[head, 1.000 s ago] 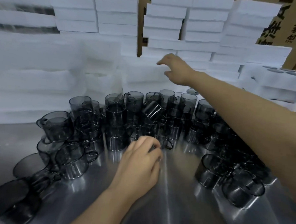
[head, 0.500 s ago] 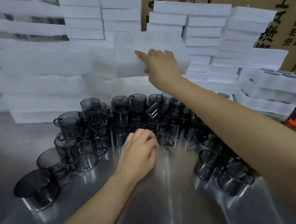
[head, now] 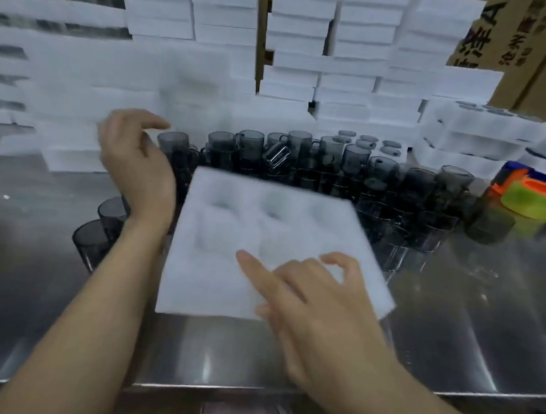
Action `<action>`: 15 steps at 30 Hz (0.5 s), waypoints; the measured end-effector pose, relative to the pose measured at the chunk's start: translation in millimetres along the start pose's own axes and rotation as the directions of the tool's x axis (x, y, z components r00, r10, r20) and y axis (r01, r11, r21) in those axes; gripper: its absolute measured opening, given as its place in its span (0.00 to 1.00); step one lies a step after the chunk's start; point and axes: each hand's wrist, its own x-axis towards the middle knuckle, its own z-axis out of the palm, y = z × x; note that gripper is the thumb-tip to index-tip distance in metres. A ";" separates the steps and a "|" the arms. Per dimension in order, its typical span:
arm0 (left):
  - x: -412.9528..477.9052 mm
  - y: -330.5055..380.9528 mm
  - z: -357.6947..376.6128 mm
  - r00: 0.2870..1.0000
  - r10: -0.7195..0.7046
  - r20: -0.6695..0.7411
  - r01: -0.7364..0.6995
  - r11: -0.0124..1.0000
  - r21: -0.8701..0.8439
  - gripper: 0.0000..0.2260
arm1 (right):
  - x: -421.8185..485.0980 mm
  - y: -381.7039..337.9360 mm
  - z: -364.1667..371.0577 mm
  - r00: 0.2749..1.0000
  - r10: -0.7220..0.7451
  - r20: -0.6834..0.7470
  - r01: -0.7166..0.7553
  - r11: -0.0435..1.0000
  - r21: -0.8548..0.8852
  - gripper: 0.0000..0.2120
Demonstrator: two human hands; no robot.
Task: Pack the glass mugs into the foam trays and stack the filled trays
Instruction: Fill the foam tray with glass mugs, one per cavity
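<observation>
A white foam tray (head: 217, 286) with empty round pockets lies flat on the steel table (head: 467, 328) in front of me. My right hand (head: 317, 307) rests on its near right corner, fingers loosely spread, one finger stretched across the foam. Behind the tray stands a crowd of smoky grey glass mugs (head: 302, 161); some lie tipped. My left hand (head: 135, 161) hovers above the mugs on the left, fingers relaxed, holding nothing. Two more mugs (head: 99, 229) sit beside my left forearm.
Tall stacks of empty foam trays (head: 352, 52) line the back and left. Filled trays (head: 481, 135) are stacked at the right. An orange and yellow-green tape roll (head: 534, 198) sits far right, with cardboard boxes (head: 533, 46) behind. The table's front edge runs just below my hands.
My right hand pulled a foam tray off the back stack and brought it down onto the table in front of me. My left hand left the mugs and rose to the left.
</observation>
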 end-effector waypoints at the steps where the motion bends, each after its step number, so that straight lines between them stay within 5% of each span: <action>1: 1.5 -0.4 -6.3 0.997 -0.022 -0.074 0.015 0.995 -0.099 0.17 | -2.6 -0.5 10.1 0.999 -0.009 0.031 0.009 1.000 -0.007 0.30; 4: 5.6 5.9 -13.0 0.960 -0.273 -0.059 0.250 0.936 -0.248 0.18 | 2.4 4.1 36.0 0.997 -0.028 0.065 0.035 0.995 -0.096 0.33; 8: -0.5 7.8 -3.7 0.828 -0.400 0.393 0.508 0.832 -0.223 0.14 | 26.3 22.2 54.6 1.000 -0.003 0.009 0.004 0.995 -0.101 0.28; 10: -10.6 5.1 4.6 0.747 -0.317 0.584 0.414 0.910 -0.036 0.09 | 34.0 32.3 60.6 1.000 -0.015 0.002 0.015 0.996 -0.083 0.25; 12: -20.7 2.9 11.3 0.718 -0.227 0.658 0.240 0.968 0.073 0.05 | 37.8 42.8 64.6 1.000 -0.031 0.003 0.031 0.997 -0.067 0.24; 15: -31.0 -1.4 16.4 0.639 -0.257 0.725 0.204 0.965 0.162 0.07 | 40.3 55.3 69.2 0.999 -0.033 -0.020 0.032 0.999 -0.033 0.21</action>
